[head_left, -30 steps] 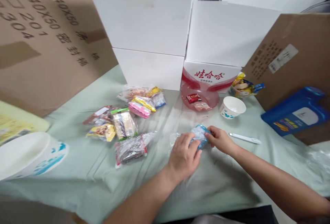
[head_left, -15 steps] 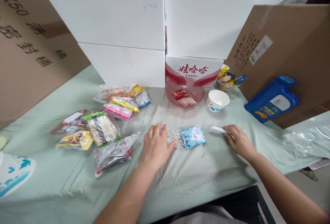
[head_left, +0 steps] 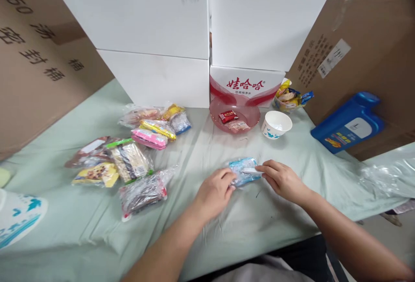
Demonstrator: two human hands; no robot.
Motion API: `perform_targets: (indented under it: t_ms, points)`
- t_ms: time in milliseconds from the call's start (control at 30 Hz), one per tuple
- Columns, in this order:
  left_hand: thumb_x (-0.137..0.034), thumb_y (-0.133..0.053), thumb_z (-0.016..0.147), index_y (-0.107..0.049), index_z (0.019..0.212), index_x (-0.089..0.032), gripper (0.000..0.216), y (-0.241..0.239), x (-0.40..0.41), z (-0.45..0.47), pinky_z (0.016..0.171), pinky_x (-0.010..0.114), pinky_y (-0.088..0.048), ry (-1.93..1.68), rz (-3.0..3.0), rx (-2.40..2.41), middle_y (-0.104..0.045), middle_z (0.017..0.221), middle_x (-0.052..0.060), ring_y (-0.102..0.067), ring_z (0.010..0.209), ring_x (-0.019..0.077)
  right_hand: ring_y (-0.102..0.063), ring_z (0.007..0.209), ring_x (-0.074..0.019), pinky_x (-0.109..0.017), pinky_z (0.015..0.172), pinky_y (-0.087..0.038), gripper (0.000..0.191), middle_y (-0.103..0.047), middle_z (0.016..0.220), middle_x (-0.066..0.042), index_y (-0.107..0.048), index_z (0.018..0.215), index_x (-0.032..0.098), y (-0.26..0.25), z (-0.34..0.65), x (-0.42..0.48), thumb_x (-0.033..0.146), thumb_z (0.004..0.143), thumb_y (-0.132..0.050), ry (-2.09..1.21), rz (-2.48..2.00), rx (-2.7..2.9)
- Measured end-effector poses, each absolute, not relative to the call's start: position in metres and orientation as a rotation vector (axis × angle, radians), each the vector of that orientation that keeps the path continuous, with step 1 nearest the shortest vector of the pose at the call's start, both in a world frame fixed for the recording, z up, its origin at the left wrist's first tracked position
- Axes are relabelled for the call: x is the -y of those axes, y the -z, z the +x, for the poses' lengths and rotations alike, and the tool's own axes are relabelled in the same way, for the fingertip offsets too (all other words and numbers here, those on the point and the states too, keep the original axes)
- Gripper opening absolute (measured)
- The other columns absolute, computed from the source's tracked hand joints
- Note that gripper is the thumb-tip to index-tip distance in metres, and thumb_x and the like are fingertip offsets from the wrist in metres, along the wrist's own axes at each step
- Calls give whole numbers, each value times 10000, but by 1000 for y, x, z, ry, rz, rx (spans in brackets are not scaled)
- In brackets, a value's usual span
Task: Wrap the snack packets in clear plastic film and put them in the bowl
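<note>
A blue packet with clear plastic wrapping (head_left: 241, 166) lies flat on the green cloth in front of me. My left hand (head_left: 216, 191) is closed on the packet's left end, fingertips pinched at the clear plastic and partly hiding it. My right hand (head_left: 285, 181) pinches a narrow white strip-like piece (head_left: 252, 171), whose exact kind I cannot make out. The white piece lies across the right part of the blue packet, at its surface.
Several bagged snacks (head_left: 129, 161) lie at the left. Behind the packet stand a pink bowl (head_left: 214, 122) holding small packets, a paper cup (head_left: 274, 134), a tub of snacks (head_left: 288, 102) and a blue bottle (head_left: 346, 122). White boxes (head_left: 155, 78) and cardboard (head_left: 366, 57) border the table.
My right hand has moved left, bringing the white piece over the blue packet. My left hand has moved right and its spread fingers have closed on the packet's left end.
</note>
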State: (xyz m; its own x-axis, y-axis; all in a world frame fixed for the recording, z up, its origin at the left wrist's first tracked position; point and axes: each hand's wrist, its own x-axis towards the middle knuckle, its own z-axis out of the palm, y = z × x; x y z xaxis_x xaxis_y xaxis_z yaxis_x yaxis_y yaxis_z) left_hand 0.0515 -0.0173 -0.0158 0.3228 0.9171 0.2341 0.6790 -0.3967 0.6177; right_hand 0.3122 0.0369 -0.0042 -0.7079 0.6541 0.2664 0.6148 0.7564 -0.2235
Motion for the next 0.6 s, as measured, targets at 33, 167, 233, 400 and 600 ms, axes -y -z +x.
perform_targets:
  t_ms: [33,167,233,400,600]
  points:
    - [-82,-550,810,-609,956,-209,203,19,17,52,849,390,-525,-788,2203,-1497,-656,1049,56,-625,977,233,-640,916,-209,-367,783,-551,306,-636,1067,-105,-583,1220,201,6,324,-37,198,974,-401,-155,-1026,2605]
    - [-131,-550,824,-553,897,-190,94,17,13,42,807,394,-529,-1172,2101,-1807,-617,1008,86,-609,947,241,-638,913,-235,-402,786,-548,289,-659,1026,-108,-634,1154,197,20,384,-37,240,964,-421,18,-1284,2484]
    - [-137,-545,835,-528,983,-184,156,8,14,36,843,400,-517,-1484,2062,-1840,-597,1061,104,-588,1011,246,-627,910,-269,-451,789,-537,277,-671,993,-118,-664,1095,188,27,408,-37,267,951,-441,162,-1395,2407]
    - [-186,-539,874,-496,1183,-178,312,0,14,37,934,430,-465,-1547,2318,-1598,-614,1115,110,-566,1089,259,-592,985,-290,-480,847,-506,217,-646,1061,-134,-662,1056,194,21,401,-34,283,922,-515,273,-1363,2195]
    - [-206,-585,863,-634,1073,-141,225,26,5,51,933,489,-413,-946,2525,-1709,-678,943,103,-574,1004,290,-526,1180,-300,-493,958,-472,450,-585,1217,-145,-499,1295,211,-18,307,-28,318,878,-629,3,-922,2294]
